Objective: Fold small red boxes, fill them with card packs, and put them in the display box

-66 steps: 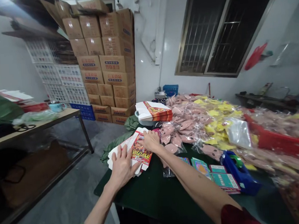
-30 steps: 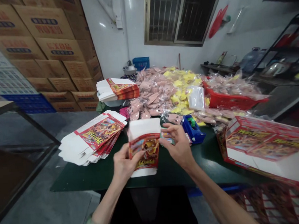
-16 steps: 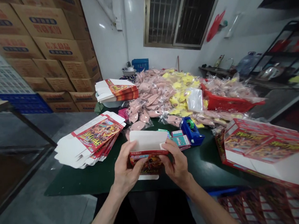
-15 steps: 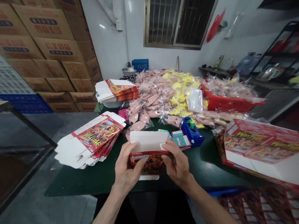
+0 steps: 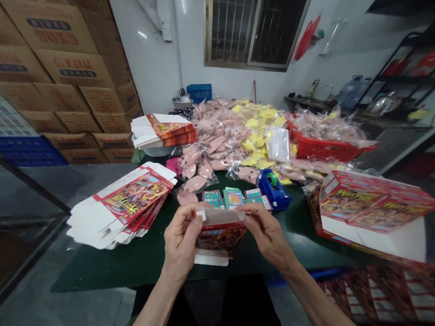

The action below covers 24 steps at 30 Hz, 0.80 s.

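Observation:
A small red printed carton is between my two hands, just above the near edge of the green table. My left hand pinches its upper left corner, thumb at the front by a small white flap. At the upper right corner my right hand grips the carton with thumb and fingers. The carton's mouth faces up, and a white flap sticks out at its bottom. Just beyond it lie small teal printed cards, several in stacks, beside a blue tape dispenser with green tape.
Flattened cartons are stacked at left, more behind. Bagged pink and yellow plush pieces cover the table's back, some in a red basket. A display box of cartons stands at right; filled boxes sit below.
The long white top flap that stood up is no longer raised, and my fingers have shifted to the top corners. The cards behind show more. The whole view has shifted slightly.

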{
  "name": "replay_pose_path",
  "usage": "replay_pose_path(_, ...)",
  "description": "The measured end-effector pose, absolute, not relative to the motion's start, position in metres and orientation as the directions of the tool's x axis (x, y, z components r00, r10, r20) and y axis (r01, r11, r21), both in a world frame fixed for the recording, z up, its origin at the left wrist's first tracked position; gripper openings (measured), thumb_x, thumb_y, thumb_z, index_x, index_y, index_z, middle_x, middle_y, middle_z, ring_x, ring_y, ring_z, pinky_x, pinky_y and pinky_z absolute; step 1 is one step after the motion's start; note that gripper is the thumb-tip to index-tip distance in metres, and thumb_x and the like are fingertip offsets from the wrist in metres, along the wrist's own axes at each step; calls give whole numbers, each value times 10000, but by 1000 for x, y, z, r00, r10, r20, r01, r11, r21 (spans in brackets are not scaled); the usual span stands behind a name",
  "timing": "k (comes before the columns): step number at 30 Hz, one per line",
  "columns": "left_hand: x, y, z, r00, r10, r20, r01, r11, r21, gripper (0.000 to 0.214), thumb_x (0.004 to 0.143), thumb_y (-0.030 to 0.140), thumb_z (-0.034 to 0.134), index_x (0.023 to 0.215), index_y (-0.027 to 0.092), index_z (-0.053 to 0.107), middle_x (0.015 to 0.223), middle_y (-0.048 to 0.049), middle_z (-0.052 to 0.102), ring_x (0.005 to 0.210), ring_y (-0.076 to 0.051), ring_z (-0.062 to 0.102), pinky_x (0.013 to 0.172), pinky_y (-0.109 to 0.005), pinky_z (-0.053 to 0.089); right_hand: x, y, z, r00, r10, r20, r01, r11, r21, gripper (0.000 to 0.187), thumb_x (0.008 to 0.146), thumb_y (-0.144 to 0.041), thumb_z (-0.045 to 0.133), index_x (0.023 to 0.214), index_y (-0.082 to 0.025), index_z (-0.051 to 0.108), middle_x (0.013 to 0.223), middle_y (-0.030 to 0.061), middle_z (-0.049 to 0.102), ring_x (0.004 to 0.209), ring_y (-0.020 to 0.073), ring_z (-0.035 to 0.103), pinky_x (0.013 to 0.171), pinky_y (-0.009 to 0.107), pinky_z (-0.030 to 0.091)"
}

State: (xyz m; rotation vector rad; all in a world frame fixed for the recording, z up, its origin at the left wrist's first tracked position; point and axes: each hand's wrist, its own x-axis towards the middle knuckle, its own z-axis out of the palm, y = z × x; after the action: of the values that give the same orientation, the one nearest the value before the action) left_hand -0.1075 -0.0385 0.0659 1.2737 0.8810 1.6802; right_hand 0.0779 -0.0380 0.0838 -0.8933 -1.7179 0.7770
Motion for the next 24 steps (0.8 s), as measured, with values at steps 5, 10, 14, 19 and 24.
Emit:
replay_pose_path(5, -114, -43, 65, -166, 842, 513, -53, -528, 848, 185, 834, 166, 511, 776, 189, 686, 1016, -63, 636, 953, -195, 600, 802, -304, 485, 73, -43, 82, -216, 791, 573, 170, 608, -775, 207, 889, -157, 464, 1048, -225, 577, 1082, 66, 613, 1058, 169, 568, 903, 295, 462)
replay_pose_path(10, -124, -49, 69, 39, 827, 561, -137, -552, 823, 282, 870, 262, 446, 1002, 199, 687, 1119, -108, 631, 1103, -274, 545, 909, -411, 451, 76, -47, 92, -229, 811, 539, 214, 582, -785, 142, 835, -218, 583, 971, -205, 619, 984, 56, 666, 951, 167, 626, 797, 251, 512)
replay_pose_path(14, -132, -52, 85, 126, 798, 590, 53, -599, 799, 228, 869, 257, 488, 955, 196, 690, 1017, -86, 672, 995, -216, 603, 848, -326, 481, 76, -50, 99, -203, 803, 560, 348, 594, -725, 106, 841, -230, 571, 921, -189, 628, 866, 28, 683, 752, 121, 640, 673, 195, 507)
replay_pose_path(19, -138, -56, 102, 231, 792, 565, 316, -611, 726, 195, 811, 149, 584, 988, 190, 653, 968, -50, 686, 911, -144, 632, 789, -220, 487, 77, -51, 99, -234, 781, 579, 403, 620, -673, 140, 859, -222, 541, 980, -192, 604, 850, 19, 675, 704, 111, 630, 633, 188, 501)
replay_pose_path(24, -142, -55, 114, 280, 782, 557, 281, -622, 731, 138, 817, 147, 574, 867, 174, 700, 916, -60, 709, 836, -147, 666, 731, -226, 521, 76, -55, 99, -255, 736, 628, 381, 673, -634, 171, 873, -161, 506, 987, -197, 628, 891, 28, 685, 796, 121, 643, 718, 210, 509)
